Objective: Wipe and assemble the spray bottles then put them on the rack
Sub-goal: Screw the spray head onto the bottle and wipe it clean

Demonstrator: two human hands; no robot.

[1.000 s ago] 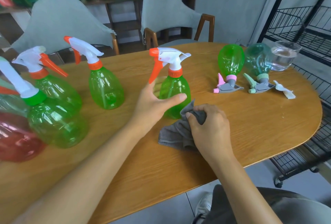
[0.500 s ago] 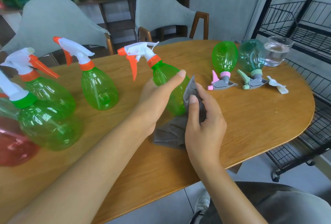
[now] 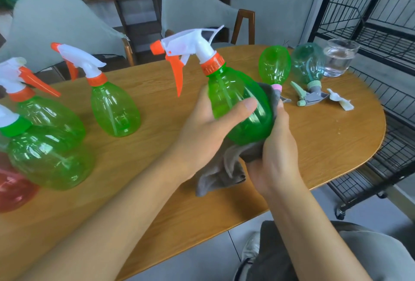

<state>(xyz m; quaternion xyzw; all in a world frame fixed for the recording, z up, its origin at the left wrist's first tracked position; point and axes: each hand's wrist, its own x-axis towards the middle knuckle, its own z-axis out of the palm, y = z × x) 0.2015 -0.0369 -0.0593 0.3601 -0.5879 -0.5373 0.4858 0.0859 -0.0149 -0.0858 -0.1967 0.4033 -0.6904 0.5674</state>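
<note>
My left hand (image 3: 208, 128) grips a green spray bottle (image 3: 233, 101) with a white and orange trigger head, lifted off the table and tilted left. My right hand (image 3: 276, 152) holds a grey cloth (image 3: 224, 168) against the bottle's lower right side; the cloth's loose end hangs down. Two more green bottles with orange collars (image 3: 114, 108) (image 3: 45, 117) stand at the left. A larger green bottle (image 3: 47, 159) and a red one (image 3: 13, 188) sit at the far left. Two bottles (image 3: 274, 65) (image 3: 307, 63) rest upside down on their spray heads at the right.
A glass of water (image 3: 336, 58) stands at the far right of the wooden table (image 3: 325, 137). A loose white trigger piece (image 3: 340, 99) lies near it. The black wire rack (image 3: 381, 33) stands to the right. Two grey chairs (image 3: 193, 4) are behind the table.
My left hand has lifted the bottle off the table and tilted it left. My right hand has brought the cloth up from the table against the bottle's side.
</note>
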